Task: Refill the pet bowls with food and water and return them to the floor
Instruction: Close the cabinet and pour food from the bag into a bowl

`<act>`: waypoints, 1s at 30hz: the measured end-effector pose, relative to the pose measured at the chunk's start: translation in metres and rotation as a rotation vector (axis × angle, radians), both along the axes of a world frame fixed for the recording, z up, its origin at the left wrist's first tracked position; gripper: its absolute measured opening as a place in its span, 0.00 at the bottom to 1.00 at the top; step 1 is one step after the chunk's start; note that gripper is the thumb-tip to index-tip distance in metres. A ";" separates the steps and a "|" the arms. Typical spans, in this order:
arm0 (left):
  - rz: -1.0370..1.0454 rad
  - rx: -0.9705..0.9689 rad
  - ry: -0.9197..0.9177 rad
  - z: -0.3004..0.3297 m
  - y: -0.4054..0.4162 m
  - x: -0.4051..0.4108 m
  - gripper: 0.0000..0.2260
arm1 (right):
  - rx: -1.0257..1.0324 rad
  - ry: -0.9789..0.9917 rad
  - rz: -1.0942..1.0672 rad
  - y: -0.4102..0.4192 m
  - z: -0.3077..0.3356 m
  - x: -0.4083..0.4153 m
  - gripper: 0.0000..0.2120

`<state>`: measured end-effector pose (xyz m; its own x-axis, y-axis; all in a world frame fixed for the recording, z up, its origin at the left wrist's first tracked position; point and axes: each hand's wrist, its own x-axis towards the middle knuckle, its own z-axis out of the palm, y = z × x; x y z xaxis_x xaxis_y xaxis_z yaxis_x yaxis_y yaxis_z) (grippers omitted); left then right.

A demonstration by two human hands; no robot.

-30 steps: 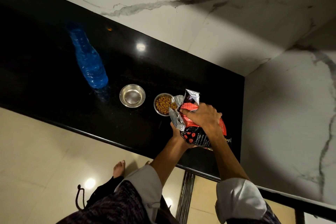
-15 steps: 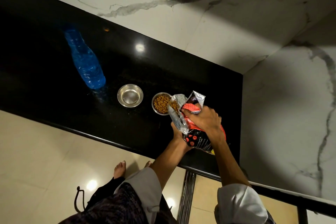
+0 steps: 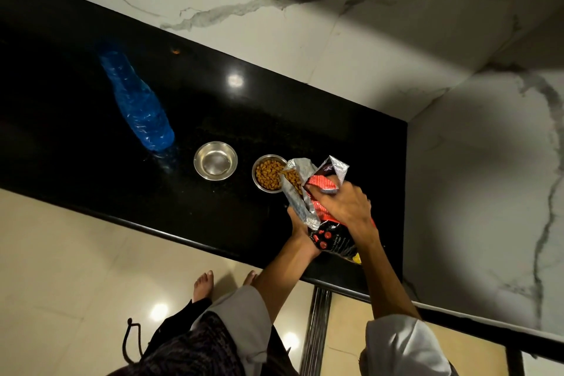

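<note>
Standing on the black counter [image 3: 76, 119], which ran from upper left to lower right of the frame: one blue plastic bottle [image 3: 137, 104], left of centre; one steel bowl [image 3: 215, 160], shiny inside and holding no kibble, just right of the bottle's base; one steel bowl of brown kibble [image 3: 268, 173], just right of the first and apart from it.

Food bag [image 3: 320, 201], red and black with silver lining, was tilted at centre right, its open mouth over the right rim of the kibble bowl, kibble visible in the mouth.

Right hand [image 3: 341, 207] lay on top of the bag, fingers curled round its upper part. Left hand [image 3: 300, 223] sat beneath, at the bag's near side, mostly hidden; its fingers appeared to wrap the bag.

Background: white veined marble wall [image 3: 396, 24]. Lower left: cream floor tiles [image 3: 61, 253], bare feet [image 3: 203, 284].
</note>
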<state>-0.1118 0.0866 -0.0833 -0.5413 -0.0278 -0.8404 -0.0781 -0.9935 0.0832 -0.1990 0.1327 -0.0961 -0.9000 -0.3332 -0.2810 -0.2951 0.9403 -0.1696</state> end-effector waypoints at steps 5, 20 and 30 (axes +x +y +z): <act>-0.019 -0.044 0.076 -0.006 0.005 -0.004 0.29 | -0.024 0.028 -0.030 0.007 0.003 0.000 0.52; -0.076 -0.170 0.100 -0.020 0.007 -0.010 0.28 | -0.260 -0.059 -0.171 0.012 0.016 0.008 0.52; -0.149 -0.472 0.061 -0.064 0.008 -0.019 0.26 | -0.624 -0.144 -0.244 0.022 0.018 0.017 0.26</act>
<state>-0.1306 0.0942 -0.1468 -0.6163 -0.3166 -0.7211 -0.1971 -0.8245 0.5304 -0.1817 0.1545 -0.0777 -0.9381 -0.2638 -0.2246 -0.0212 0.6908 -0.7228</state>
